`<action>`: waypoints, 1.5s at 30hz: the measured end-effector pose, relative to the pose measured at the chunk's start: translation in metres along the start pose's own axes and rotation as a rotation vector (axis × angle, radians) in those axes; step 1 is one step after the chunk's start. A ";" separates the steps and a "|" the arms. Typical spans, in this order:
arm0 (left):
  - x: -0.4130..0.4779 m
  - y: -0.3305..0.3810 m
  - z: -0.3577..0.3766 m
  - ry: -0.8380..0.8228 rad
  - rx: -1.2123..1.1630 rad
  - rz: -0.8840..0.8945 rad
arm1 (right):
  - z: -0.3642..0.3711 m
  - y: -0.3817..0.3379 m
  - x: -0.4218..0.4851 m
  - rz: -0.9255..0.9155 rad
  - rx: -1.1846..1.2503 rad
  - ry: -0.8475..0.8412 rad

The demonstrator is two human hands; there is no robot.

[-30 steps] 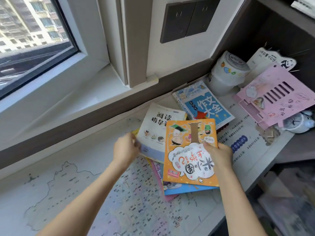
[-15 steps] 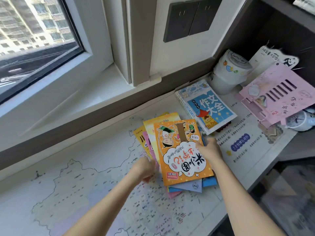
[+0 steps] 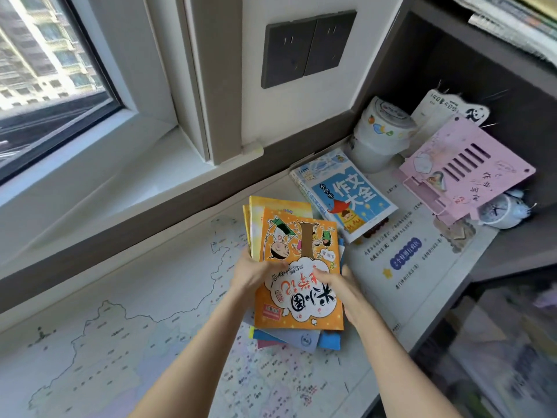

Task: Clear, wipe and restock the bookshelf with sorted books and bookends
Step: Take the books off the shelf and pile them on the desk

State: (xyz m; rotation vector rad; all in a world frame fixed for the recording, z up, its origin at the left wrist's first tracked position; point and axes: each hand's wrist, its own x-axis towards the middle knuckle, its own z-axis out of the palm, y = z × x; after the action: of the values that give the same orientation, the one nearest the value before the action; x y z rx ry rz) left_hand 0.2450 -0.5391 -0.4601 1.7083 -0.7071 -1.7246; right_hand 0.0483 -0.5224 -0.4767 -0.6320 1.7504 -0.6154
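A stack of thin books [image 3: 283,218] lies on the map-covered desk [image 3: 120,342], topped by an orange cartoon book [image 3: 301,300]. My left hand [image 3: 251,274] grips the stack's left edge, thumb over the orange cover. My right hand [image 3: 340,285] holds the right edge, fingers on the cover. A thick blue book [image 3: 346,194] lies apart, behind and to the right. A pink bookend [image 3: 464,167] lies tilted at the mouth of the dark shelf bay [image 3: 452,64].
A white lidded tub [image 3: 379,137] and a panda-printed card [image 3: 446,107] stand in the shelf bay. A small white alarm clock [image 3: 500,211] sits under the pink bookend. Window sill at the back left; the desk edge drops off at the right.
The fanned-out books have been pushed together into one stack under the orange book. Both hands moved in from holding separate books to gripping the stack's two sides.
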 end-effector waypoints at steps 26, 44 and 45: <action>-0.016 0.104 0.009 -0.129 0.102 0.530 | -0.038 -0.128 -0.047 -0.511 0.155 0.044; 0.085 0.127 0.110 -0.011 0.448 -0.035 | -0.064 -0.177 0.091 -0.273 -1.104 0.495; 0.083 0.128 0.105 -0.032 0.465 -0.043 | -0.060 -0.175 0.081 -0.294 -1.024 0.556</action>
State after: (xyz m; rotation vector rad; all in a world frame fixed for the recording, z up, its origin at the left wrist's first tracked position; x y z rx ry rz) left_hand 0.1477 -0.6909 -0.4189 2.0129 -1.1652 -1.7100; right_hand -0.0100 -0.6989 -0.3983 -1.5479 2.5006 -0.0145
